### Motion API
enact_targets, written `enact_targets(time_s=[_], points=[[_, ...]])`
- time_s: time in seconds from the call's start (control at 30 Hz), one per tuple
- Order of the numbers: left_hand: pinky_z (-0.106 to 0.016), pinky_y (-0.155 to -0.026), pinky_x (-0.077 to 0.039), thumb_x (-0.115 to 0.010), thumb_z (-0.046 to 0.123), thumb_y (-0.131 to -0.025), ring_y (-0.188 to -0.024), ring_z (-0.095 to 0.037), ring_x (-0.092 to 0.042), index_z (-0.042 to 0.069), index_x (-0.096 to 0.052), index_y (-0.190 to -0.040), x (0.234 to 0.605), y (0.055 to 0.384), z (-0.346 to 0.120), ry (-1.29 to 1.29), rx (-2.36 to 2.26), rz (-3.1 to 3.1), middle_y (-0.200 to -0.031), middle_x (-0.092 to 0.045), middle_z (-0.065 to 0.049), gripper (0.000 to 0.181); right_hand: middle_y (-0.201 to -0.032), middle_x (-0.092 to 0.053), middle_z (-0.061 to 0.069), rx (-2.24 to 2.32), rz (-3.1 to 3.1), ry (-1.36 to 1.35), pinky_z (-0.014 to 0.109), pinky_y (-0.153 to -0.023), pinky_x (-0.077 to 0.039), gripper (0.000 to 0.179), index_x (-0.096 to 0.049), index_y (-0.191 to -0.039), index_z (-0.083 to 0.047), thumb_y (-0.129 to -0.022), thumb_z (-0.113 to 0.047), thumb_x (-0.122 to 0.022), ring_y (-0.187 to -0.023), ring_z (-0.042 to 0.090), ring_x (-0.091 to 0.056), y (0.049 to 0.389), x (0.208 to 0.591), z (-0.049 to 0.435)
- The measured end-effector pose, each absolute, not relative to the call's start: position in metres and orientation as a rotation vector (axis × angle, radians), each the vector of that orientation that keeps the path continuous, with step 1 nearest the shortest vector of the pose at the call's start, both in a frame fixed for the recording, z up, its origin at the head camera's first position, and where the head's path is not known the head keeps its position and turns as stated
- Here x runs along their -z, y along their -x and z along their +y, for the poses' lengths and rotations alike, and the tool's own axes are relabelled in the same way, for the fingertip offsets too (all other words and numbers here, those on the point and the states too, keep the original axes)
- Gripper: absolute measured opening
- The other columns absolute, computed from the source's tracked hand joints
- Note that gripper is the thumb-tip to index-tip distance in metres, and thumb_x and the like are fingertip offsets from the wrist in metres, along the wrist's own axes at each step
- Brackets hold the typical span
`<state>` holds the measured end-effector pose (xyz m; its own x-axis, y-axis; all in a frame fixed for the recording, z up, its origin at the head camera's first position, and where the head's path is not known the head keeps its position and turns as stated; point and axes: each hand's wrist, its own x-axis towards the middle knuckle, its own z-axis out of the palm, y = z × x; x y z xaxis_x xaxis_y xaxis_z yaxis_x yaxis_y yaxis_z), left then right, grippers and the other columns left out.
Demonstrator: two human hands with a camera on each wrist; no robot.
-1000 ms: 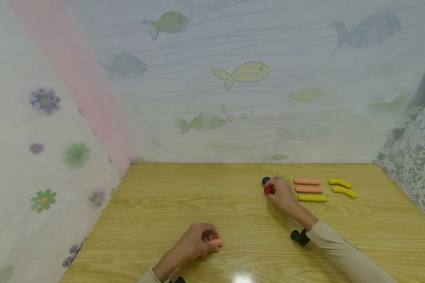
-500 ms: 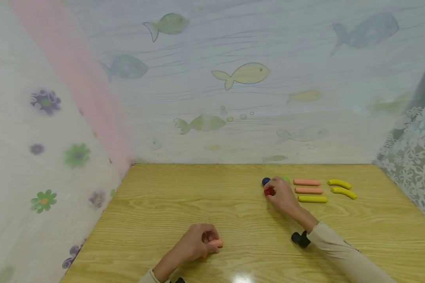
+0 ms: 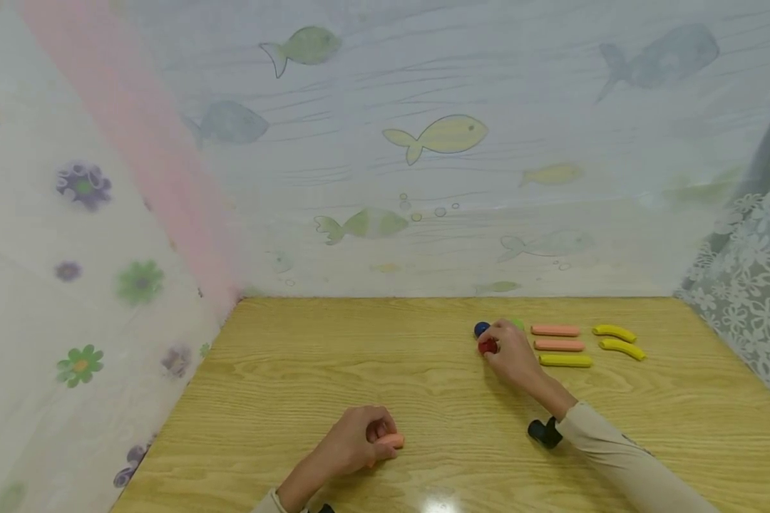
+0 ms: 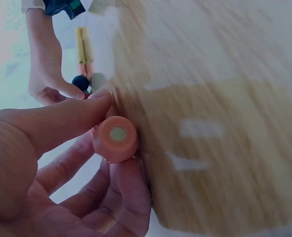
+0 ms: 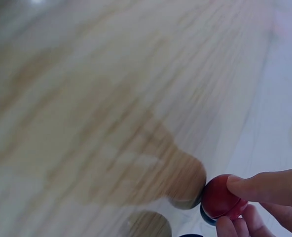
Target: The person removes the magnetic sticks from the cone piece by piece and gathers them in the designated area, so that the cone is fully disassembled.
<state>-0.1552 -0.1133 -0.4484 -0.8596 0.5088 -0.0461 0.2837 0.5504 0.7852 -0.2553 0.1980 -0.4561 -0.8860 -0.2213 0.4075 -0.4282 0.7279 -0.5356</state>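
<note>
My left hand (image 3: 353,443) grips a salmon-orange magnetic stick (image 3: 393,440) low over the wooden table (image 3: 282,370). In the left wrist view the stick's round end (image 4: 117,134) faces the camera, with a pale metal disc at its centre; thumb and fingers cover the sides. Farther back, my right hand (image 3: 516,360) pinches a glossy red ball (image 5: 220,197) between thumb and fingertips. Close behind that sits a dark blue ball (image 3: 481,328). A light green ball (image 3: 518,324) is partly hidden by the right hand.
To the right of the right hand lie two salmon-orange sticks (image 3: 555,330), a straight yellow stick (image 3: 565,360) and two curved yellow sticks (image 3: 614,332). A fish-patterned curtain (image 3: 359,178) hangs along the table's back edge, and a flowered one (image 3: 103,313) runs down the left.
</note>
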Motion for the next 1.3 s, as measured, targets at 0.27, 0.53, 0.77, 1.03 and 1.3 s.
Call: enact_targets(time_s=[0.27,0.53,0.77,1.03,1.3], points=[[-0.022,-0.063,-0.045,-0.079,0.014,-0.077,-0.071,-0.006,-0.051,0.012,-0.065,-0.097,0.446,0.148,-0.117,-0.677,-1.171,2.527,-0.084,-0.057,0.006,0.025,-0.09,-0.057,0.014,-0.941,-2.632,-0.511,0.04,-0.066,-0.05,0.02,-0.071,-0.088,0.002,-0.071,0.013,-0.069,-0.082,0.03,-0.056,0.255,0.454,0.197],[-0.023,-0.066,-0.047,-0.079,0.014,-0.077,-0.077,-0.007,-0.054,0.011,-0.062,-0.1,0.443,0.141,-0.122,-0.686,-1.19,2.533,-0.09,-0.058,0.004,0.028,-0.093,-0.056,0.015,-0.944,-2.651,-0.492,0.043,-0.069,-0.051,0.019,-0.071,-0.088,0.001,-0.072,0.012,-0.07,-0.084,0.033,-0.057,0.254,0.451,0.2],[-0.023,-0.064,-0.046,-0.077,0.01,-0.078,-0.075,-0.008,-0.053,0.009,-0.062,-0.1,0.443,0.139,-0.123,-0.662,-1.214,2.523,-0.089,-0.058,0.004,0.027,-0.087,-0.055,0.013,-0.938,-2.644,-0.523,0.039,-0.065,-0.049,0.016,-0.07,-0.083,0.0,-0.072,0.012,-0.07,-0.078,0.028,-0.055,0.253,0.451,0.2],[-0.023,-0.064,-0.047,-0.075,0.006,-0.078,-0.075,-0.01,-0.054,0.007,-0.063,-0.099,0.442,0.138,-0.124,-0.655,-1.241,2.511,-0.09,-0.059,0.001,0.024,-0.086,-0.055,0.011,-0.899,-2.648,-0.541,0.036,-0.064,-0.047,0.017,-0.07,-0.083,-0.001,-0.072,0.012,-0.069,-0.076,0.025,-0.054,0.254,0.451,0.198],[-0.023,-0.063,-0.047,-0.078,0.007,-0.077,-0.074,-0.01,-0.055,0.007,-0.062,-0.098,0.443,0.136,-0.125,-0.645,-1.24,2.527,-0.087,-0.059,0.001,0.026,-0.086,-0.054,0.01,-0.909,-2.673,-0.549,0.035,-0.063,-0.045,0.017,-0.068,-0.085,-0.002,-0.073,0.01,-0.072,-0.074,0.023,-0.052,0.251,0.446,0.197]])
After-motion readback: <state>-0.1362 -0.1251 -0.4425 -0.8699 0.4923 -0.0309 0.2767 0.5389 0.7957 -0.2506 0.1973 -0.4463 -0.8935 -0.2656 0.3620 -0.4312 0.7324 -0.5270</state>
